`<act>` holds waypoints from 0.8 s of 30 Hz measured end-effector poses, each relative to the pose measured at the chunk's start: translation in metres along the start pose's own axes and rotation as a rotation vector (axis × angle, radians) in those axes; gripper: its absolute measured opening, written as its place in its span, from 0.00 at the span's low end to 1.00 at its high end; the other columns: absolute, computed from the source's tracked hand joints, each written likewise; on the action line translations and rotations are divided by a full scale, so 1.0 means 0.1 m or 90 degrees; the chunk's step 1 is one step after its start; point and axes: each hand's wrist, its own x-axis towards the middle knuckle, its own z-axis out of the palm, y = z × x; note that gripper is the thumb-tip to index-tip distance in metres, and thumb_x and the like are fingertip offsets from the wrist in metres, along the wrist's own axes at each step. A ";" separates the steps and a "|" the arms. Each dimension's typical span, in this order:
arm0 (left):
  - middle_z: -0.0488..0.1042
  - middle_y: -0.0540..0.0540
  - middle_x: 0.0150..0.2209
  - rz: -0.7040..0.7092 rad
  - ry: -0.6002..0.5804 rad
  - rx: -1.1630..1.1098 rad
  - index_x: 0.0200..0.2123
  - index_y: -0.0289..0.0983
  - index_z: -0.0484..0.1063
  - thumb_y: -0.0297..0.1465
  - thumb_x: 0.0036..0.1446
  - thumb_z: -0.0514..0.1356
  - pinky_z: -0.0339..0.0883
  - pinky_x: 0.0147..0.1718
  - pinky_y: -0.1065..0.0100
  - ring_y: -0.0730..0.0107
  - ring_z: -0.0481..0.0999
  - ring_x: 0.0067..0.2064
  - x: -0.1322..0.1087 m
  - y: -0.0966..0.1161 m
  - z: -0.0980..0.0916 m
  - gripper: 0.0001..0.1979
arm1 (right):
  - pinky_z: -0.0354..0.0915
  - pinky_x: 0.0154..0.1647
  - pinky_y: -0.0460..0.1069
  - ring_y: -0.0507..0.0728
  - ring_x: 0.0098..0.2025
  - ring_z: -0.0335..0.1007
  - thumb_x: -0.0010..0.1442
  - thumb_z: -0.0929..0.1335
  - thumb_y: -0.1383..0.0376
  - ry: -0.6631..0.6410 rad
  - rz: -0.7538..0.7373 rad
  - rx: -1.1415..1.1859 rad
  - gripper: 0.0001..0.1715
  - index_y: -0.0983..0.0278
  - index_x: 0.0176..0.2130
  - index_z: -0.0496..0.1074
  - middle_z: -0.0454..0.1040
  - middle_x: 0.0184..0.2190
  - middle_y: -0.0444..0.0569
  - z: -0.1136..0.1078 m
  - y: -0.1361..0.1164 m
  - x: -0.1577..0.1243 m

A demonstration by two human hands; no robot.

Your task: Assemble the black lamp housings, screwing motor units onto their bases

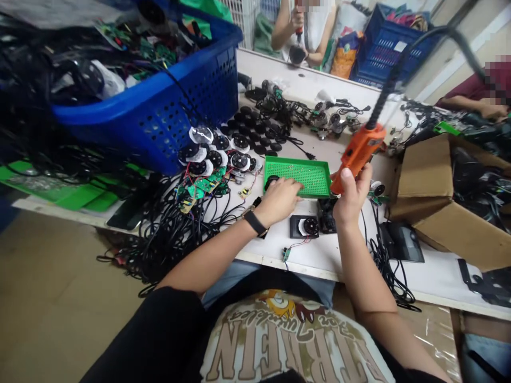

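My right hand (351,199) is wrapped round an orange electric screwdriver (358,151) with a black cable rising from its top. Its lower tip is hidden behind the hand and tray edge. My left hand (280,198) reaches over the near left part of a shallow green tray (296,158) holding small scattered screws. Its fingers are curled together; what they hold, if anything, is hidden. A black round part (272,181) shows just beyond that hand. Below, on the table, lies a black square piece with a round motor part (309,226), wired to a small green circuit board (286,254).
A big blue basket (191,90) of cables and boards stands left. Black discs (255,130), wired motor parts (215,158) and black cables (191,229) crowd the table. An open cardboard box (425,165) stands right. Another person (305,32) works across the table.
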 end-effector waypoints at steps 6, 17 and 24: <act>0.78 0.40 0.56 0.085 -0.041 -0.248 0.56 0.39 0.73 0.29 0.63 0.69 0.70 0.63 0.51 0.54 0.76 0.60 -0.57 0.12 0.25 0.19 | 0.68 0.24 0.48 0.49 0.24 0.68 0.58 0.77 0.48 -0.064 -0.048 0.014 0.30 0.53 0.55 0.70 0.70 0.42 0.45 -0.14 -0.27 -0.26; 0.80 0.40 0.56 0.006 0.133 -0.370 0.58 0.39 0.74 0.27 0.58 0.73 0.71 0.64 0.50 0.57 0.77 0.61 -0.76 0.22 0.80 0.25 | 0.76 0.25 0.50 0.49 0.20 0.71 0.66 0.72 0.52 -0.058 -0.012 -0.032 0.21 0.54 0.54 0.68 0.71 0.38 0.43 -0.14 -0.49 -0.58; 0.81 0.42 0.55 -0.004 0.139 -0.361 0.56 0.41 0.75 0.26 0.57 0.73 0.69 0.66 0.47 0.57 0.78 0.61 -0.77 0.20 0.84 0.24 | 0.73 0.21 0.50 0.49 0.17 0.65 0.64 0.72 0.49 -0.040 0.011 -0.032 0.19 0.56 0.48 0.69 0.70 0.32 0.41 -0.14 -0.49 -0.61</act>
